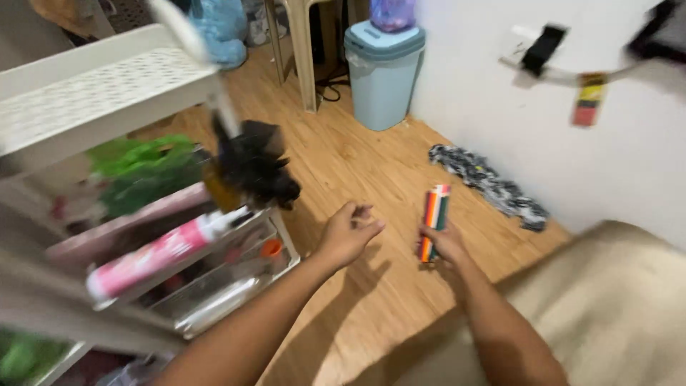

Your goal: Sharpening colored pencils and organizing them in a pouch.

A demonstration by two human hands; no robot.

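Underfoot, wooden floor (371,171) — white wall (607,157) beside.

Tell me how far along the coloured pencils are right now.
Done: the bundle of coloured pencils is gathered upright in the right hand. In hand: the left hand hovers empty, fingers curled, beside the white shelf rack. Left: the pencils have not reached any shelf.
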